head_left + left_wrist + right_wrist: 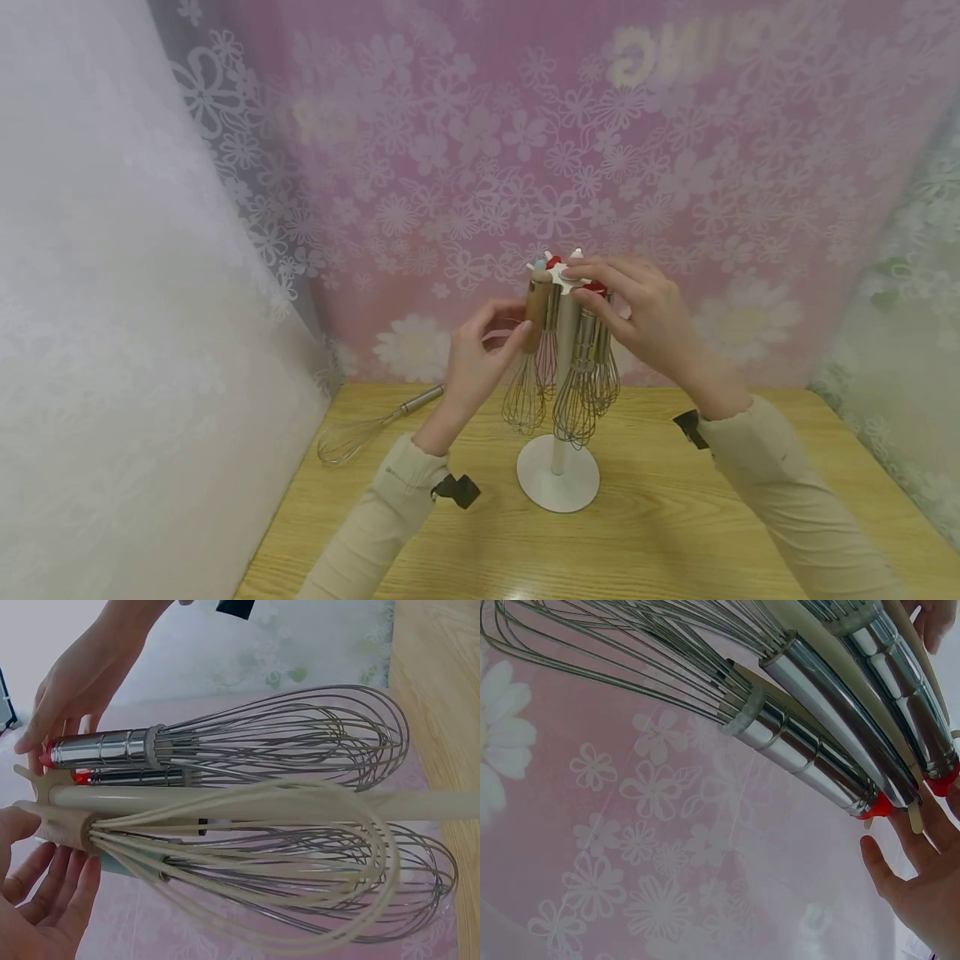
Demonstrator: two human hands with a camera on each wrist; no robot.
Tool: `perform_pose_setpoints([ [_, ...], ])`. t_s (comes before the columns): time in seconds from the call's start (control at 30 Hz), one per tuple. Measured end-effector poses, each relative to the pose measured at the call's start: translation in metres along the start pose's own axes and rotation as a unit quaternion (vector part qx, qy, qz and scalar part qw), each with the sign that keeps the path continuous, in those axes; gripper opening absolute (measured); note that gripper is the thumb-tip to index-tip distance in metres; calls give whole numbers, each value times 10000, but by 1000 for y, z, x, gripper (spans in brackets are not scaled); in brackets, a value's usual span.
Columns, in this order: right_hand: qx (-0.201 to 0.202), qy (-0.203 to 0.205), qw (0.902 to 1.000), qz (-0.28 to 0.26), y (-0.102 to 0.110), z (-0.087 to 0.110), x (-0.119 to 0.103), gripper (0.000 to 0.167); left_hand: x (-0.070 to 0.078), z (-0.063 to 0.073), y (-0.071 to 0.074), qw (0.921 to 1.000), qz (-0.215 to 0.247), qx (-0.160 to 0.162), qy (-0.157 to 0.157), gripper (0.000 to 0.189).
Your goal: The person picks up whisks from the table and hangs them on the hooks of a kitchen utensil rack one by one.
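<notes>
My left hand (480,354) pinches the brown handle of a whisk (537,312) between thumb and fingers, upright beside the white whisk stand (558,457). In the left wrist view this whisk (67,826) has pale beige wires, and its handle end lies close to the stand's hooks; I cannot tell if it hangs on one. With its fingertips, my right hand (637,304) grips the top of the stand. Metal whisks with red ends (585,333) hang near that hand. A whisk with a pale blue handle (131,862) hangs behind the brown one.
A metal whisk (382,421) lies on the wooden table (675,517) at the left, near the back edge. Flowered pink cloth (480,167) stands behind the table, with a white cloth wall (150,292) along the left side.
</notes>
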State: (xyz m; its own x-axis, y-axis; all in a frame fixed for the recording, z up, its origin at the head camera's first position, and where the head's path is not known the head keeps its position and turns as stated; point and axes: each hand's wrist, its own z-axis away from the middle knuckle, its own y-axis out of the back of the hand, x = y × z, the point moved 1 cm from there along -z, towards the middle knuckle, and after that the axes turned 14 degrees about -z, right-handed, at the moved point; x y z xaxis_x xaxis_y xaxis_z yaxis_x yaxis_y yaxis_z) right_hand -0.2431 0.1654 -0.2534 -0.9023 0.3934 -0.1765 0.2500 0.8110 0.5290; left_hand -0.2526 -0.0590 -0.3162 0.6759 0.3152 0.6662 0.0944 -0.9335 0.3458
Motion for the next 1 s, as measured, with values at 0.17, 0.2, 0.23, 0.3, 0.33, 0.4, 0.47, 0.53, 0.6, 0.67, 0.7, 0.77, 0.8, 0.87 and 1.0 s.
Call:
perform_pose_setpoints([
  [0.17,-192,-134,9997,-108,5,2,2,30,-6,2,4,10000,-18,67,3,24],
  [0.2,-232,-159,9995,-127,5,3,2,29,-7,3,5,10000,-14,78,3,23],
  [0.23,-269,-183,9994,-152,6,3,2,29,-8,4,6,10000,-10,85,-7,23],
  [0.3,-339,-222,9990,-182,7,4,2,29,-10,5,9,9999,-40,102,-20,23],
  [0.33,-370,-231,9988,-209,7,4,2,29,-12,6,9,9999,-58,111,-10,22],
  [0.4,-398,-264,9985,-260,7,5,2,30,-15,7,11,9999,-90,142,21,21],
  [0.47,-406,-281,9984,-286,7,5,2,30,-18,9,13,9997,-137,182,41,21],
  [0.53,-400,-296,9983,-294,7,5,2,32,-21,10,14,9996,-169,227,66,20],
  [0.6,-390,-315,9983,-287,7,5,2,32,-25,11,15,9994,-185,293,74,19],
  [0.67,-374,-339,9983,-284,7,5,2,33,-29,12,16,9991,-213,364,73,20],
  [0.7,-369,-345,9983,-283,7,5,2,33,-32,12,17,9988,-245,410,66,20],
  [0.77,-357,-360,9983,-278,7,5,2,32,-37,14,18,9983,-286,501,52,19],
  [0.8,-350,-362,9983,-280,7,5,2,32,-37,15,19,9980,-331,541,74,19],
  [0.87,-340,-368,9983,-288,7,5,2,32,-32,17,22,9972,-432,594,96,19],
  [1.0,-344,-418,9982,-271,7,4,2,31,-24,23,29,9960,-579,649,192,18],
])
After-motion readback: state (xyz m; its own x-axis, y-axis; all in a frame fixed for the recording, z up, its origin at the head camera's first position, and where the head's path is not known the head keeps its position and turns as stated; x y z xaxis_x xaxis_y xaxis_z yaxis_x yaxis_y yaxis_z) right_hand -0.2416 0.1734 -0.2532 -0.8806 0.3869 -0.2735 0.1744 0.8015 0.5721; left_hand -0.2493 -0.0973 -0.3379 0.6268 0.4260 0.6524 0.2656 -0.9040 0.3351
